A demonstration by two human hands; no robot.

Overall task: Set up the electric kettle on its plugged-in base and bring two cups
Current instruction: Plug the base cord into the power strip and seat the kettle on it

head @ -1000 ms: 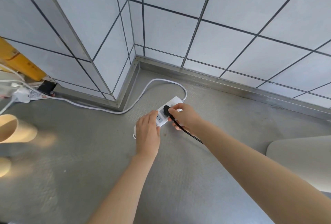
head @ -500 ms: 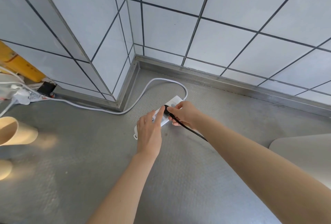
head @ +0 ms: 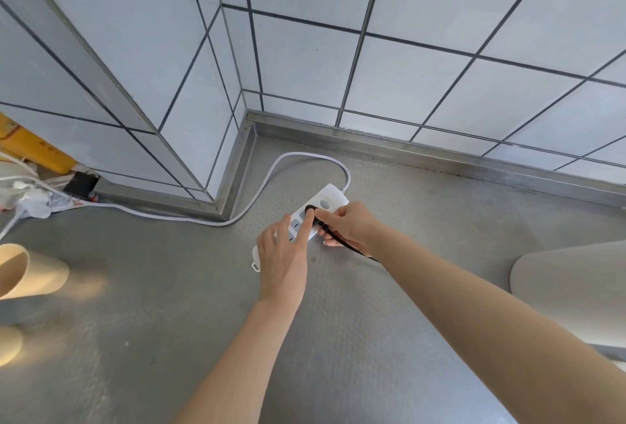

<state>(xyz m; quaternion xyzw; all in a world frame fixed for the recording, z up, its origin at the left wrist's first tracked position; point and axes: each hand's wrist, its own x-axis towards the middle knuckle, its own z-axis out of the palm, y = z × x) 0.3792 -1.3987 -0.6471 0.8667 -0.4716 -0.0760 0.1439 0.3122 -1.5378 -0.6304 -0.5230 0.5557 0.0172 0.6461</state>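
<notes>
A white power strip (head: 330,199) lies on the grey metal counter (head: 169,305) near the tiled corner. My right hand (head: 349,223) pinches a black plug (head: 311,210) that sits in the strip, with its black cord (head: 342,241) running back under my wrist. My left hand (head: 284,254) rests flat on the near end of the strip, index finger stretched toward the plug. Two beige cups stand at the left edge, one (head: 30,271) above the other (head: 8,344). A pale rounded object (head: 572,288), partly cut off, sits at the right. The kettle's base is hidden.
The strip's white cable (head: 189,218) loops along the wall base to the left. A yellow box (head: 30,145), white cords and crumpled wrapping (head: 34,200) clutter the far left. Tiled walls close the counter behind and to the left.
My left index finger has stretched forward along the strip toward the plug. My right hand has stayed on the plug, pressed lower into the strip.
</notes>
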